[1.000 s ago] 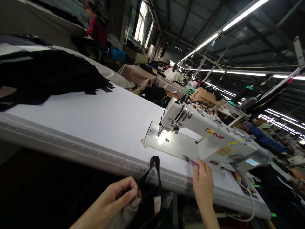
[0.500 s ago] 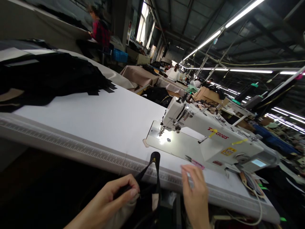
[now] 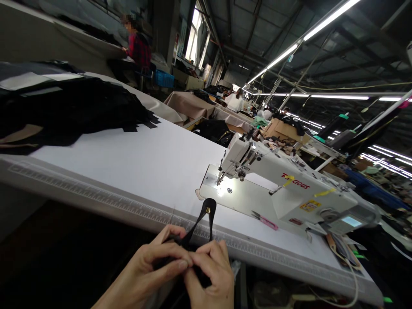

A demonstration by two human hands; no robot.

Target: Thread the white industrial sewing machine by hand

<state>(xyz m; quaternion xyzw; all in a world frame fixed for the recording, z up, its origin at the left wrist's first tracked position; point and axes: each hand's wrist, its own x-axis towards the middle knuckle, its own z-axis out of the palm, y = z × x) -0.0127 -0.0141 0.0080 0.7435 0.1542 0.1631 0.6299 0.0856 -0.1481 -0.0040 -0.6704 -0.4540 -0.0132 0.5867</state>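
Black strap's lower part hidden by fingers and dark below the table; its loop shows at 1 o'clock from the hands, over the ruler strip. Left hand pinches strap, exact grip covered. Right hand curled, tips meeting left's; can't tell if grasping. Half a second ago, hands were apart. Pink snips at 2 o'clock.

The left hand, low in the centre of the frame, is bare, with slim fingers and a short nail on the thumb. Its forearm is bare too, as far as the bottom edge. The right hand, just right of it, is equally bare and slim-fingered.
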